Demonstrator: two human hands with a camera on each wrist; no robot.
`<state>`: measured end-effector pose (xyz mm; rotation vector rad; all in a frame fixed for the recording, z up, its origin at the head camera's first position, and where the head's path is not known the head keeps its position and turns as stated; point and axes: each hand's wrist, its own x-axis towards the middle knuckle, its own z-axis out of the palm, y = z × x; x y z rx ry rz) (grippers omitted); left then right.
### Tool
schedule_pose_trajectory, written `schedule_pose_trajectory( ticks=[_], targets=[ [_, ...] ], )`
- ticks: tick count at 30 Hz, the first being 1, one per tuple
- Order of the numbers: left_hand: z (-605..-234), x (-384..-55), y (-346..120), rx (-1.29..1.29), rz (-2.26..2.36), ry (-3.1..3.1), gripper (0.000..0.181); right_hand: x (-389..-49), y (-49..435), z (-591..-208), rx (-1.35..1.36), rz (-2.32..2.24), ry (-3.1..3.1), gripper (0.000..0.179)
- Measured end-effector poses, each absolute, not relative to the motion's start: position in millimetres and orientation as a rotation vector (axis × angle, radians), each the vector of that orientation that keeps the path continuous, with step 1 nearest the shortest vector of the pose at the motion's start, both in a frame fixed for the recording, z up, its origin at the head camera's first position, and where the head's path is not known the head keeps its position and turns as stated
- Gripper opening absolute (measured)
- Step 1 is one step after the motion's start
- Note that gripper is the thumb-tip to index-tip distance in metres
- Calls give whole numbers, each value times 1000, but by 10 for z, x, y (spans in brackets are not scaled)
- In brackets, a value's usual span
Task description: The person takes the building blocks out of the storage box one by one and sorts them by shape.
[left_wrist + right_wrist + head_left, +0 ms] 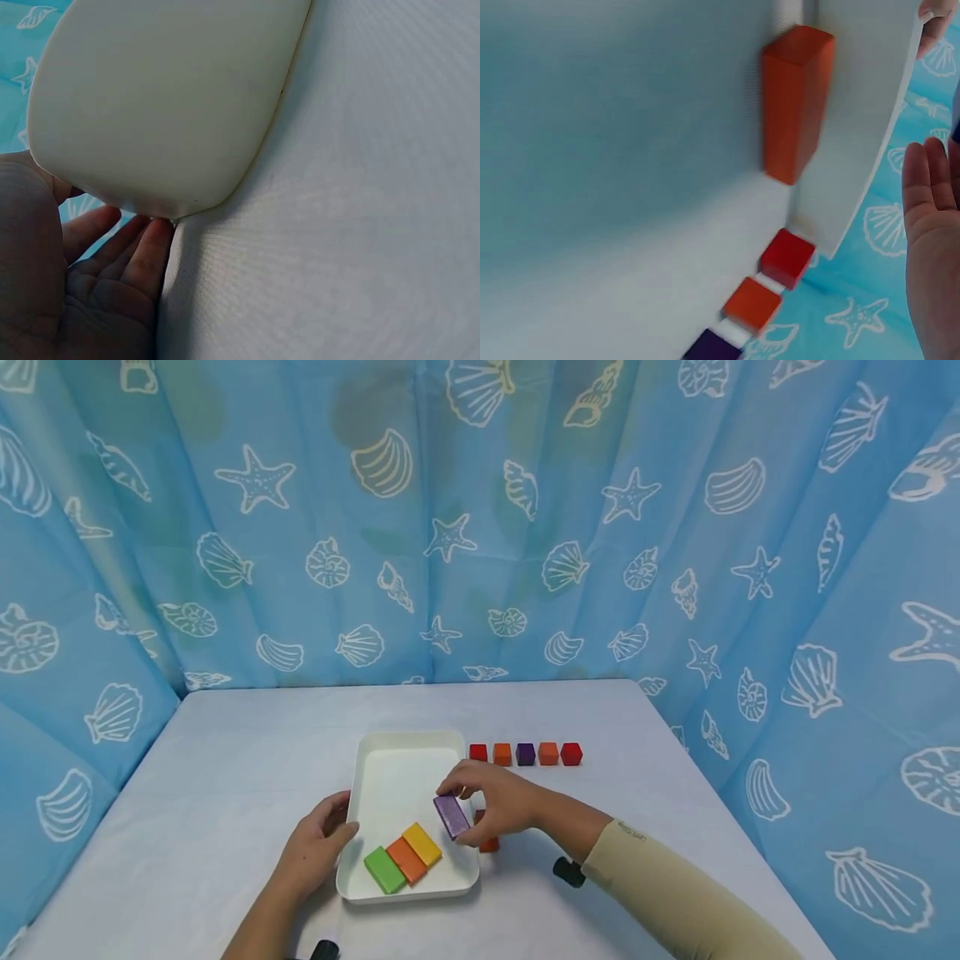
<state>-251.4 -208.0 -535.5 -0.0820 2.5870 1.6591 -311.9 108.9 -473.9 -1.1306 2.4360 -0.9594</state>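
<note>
Block (452, 817), oblong, purple, flat-faced, clamped between thumb and fingers of the right hand (502, 800), above the smooth white tray (401, 768) with rounded corners; left hand (317, 845) grips the rim nearest it, fingers against the outer wall. Between the hands, green slab (385, 870), orange slab (407, 860) and yellow slab (422, 844) lie side by side in the tray. Orange-red bar (795, 105) beneath right hand, outside tray; small cubes (526, 754) in a row beyond that hand, on wrinkled white cloth (225, 760).
</note>
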Motion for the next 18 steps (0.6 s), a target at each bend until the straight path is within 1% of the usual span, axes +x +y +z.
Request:
schedule_pose_trajectory(
  ticks=[3, 8, 12, 18],
  targets=[
    [-5354, -2521, -2083, -85, 1657, 2588, 62, -3080, 1249, -4781, -1080, -1025, 2453, 62],
    [-5375, -2509, -2060, -61, 1660, 2589, 62, -3000, 1629, -4907, -922, -1010, 2557, 67],
    [-5359, -2503, -2062, -44, 1673, 2584, 61, -2956, 1897, -5037, -797, -974, 2630, 65],
    [-5363, -2501, -2051, -60, 1649, 2594, 62, -2884, 2068, -5204, -703, -954, 2631, 62]
  ],
)
